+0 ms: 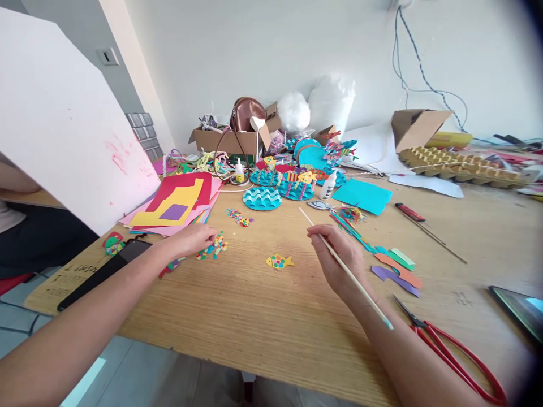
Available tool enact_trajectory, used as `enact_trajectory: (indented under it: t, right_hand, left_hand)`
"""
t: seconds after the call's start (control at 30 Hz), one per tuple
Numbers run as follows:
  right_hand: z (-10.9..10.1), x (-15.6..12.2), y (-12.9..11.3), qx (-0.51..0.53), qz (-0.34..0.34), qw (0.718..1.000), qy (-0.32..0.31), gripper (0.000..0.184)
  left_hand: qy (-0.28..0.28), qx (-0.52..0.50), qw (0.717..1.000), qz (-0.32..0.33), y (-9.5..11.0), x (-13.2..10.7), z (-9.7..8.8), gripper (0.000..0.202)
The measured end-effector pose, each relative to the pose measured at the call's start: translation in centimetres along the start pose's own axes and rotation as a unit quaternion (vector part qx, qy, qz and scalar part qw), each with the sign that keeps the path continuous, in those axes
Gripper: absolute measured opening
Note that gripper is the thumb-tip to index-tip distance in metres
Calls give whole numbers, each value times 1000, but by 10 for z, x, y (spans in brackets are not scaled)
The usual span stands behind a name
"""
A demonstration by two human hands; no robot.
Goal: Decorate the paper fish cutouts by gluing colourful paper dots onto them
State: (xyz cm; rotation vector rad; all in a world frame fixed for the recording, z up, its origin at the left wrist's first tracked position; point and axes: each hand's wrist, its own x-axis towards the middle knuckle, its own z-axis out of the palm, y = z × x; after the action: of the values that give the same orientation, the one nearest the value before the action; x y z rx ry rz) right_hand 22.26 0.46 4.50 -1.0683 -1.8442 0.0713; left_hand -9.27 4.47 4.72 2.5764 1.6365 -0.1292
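1. The worktop (237,305) carries paper dots (219,246) and, to their right, a yellow fish (279,261) (colourfully spotted).
2. Right hand (344,251): closed around a pale stick (356,283).
3. Left hand (195,239): bunched at the dots, any hold hidden.

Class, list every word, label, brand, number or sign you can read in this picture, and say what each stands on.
No text reads clearly.
Table, left corner: dark handwriting, too blurred to read with certainty.
Table, right side: faint marks, unreadable.
White bottle: dark lettering, too small to read.
Bottle with yellow label: label too small to read.
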Motion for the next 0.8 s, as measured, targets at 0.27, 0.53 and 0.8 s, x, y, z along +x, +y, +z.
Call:
enact_trajectory:
  t: [0.27, 0.53, 0.8]
  right_hand:
    - [1, 1, -1, 3, 4, 1000, 2, 12]
    - [0, 0, -1, -4, 3, 1000, -5, 12]
    - [-1, 1, 1, -3, 1, 1000, -2, 12]
  left_hand:
    - [23, -8, 1000, -5, -5, 0, -2, 16]
    - [61, 1, 998, 23, 2, 31, -3, 16]
    - [49, 3, 998, 38, 17, 53, 8, 14]
